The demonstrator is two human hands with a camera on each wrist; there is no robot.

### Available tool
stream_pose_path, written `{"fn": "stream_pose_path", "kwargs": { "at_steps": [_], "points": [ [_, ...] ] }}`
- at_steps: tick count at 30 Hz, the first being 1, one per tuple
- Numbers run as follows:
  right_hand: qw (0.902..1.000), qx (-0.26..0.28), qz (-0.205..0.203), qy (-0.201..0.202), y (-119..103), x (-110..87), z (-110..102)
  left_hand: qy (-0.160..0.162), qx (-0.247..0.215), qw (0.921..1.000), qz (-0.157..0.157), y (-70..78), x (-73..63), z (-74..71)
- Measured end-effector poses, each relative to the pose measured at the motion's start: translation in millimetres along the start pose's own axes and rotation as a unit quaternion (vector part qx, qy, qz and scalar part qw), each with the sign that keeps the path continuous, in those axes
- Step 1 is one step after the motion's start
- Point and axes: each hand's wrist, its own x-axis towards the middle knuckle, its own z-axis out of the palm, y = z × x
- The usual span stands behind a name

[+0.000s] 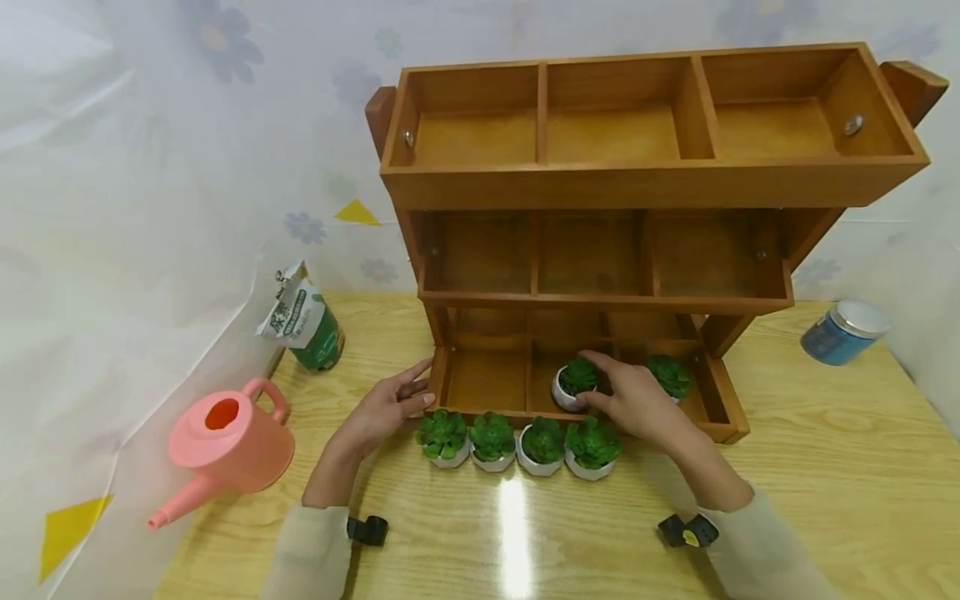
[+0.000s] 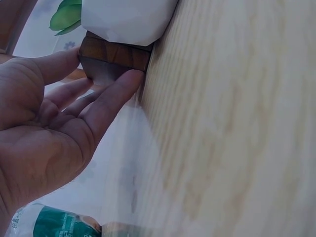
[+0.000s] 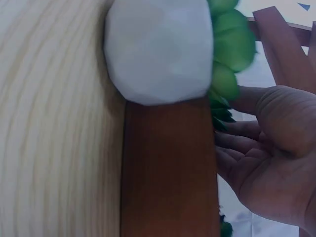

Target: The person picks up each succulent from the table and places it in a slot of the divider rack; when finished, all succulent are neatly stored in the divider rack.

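A wooden tiered shelf (image 1: 652, 190) stands before me, split into compartments. My right hand (image 1: 633, 398) pinches a small potted succulent (image 1: 576, 383) in the middle compartment of the bottom tier, thumb and fingers on opposite sides. Another succulent (image 1: 670, 377) sits to its right, partly hidden by that hand. My left hand (image 1: 386, 410) touches the left end of the bottom tier with mostly straight fingers; in the left wrist view its fingertips lie against the wooden end (image 2: 116, 53). Several succulents in white faceted pots (image 1: 540, 446) stand in a row along the shelf's front.
A pink watering can (image 1: 232, 442) stands at the left. Behind it is a green and white bag (image 1: 307, 321) with a clip. A blue jar with a silvery lid (image 1: 843, 333) stands at the right. Patterned sheeting (image 1: 225, 167) hangs behind the wooden table (image 1: 435, 542).
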Motion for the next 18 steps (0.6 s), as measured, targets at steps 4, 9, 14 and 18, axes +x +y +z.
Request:
{"fn": "stream_pose_path", "kwargs": {
  "at_steps": [4,9,14,18],
  "points": [
    [0.9993,0.035,-0.007,0.008,4,-10.6,-7,-0.002,-0.003,1.0,0.0,-0.1,0.2,0.1],
    [0.9974,0.066,-0.011,0.026,11,-22.5,-15,0.003,0.004,1.0,0.0,0.6,-0.1,0.1],
    [0.9949,0.086,-0.018,0.049,16,-36.8,-23,0.003,0.001,1.0,-0.002,0.5,0.2,-0.1],
    [0.9929,0.105,-0.025,0.051,18,-48.7,-28,-0.003,0.001,1.0,0.005,0.2,0.2,0.2]
  ]
}}
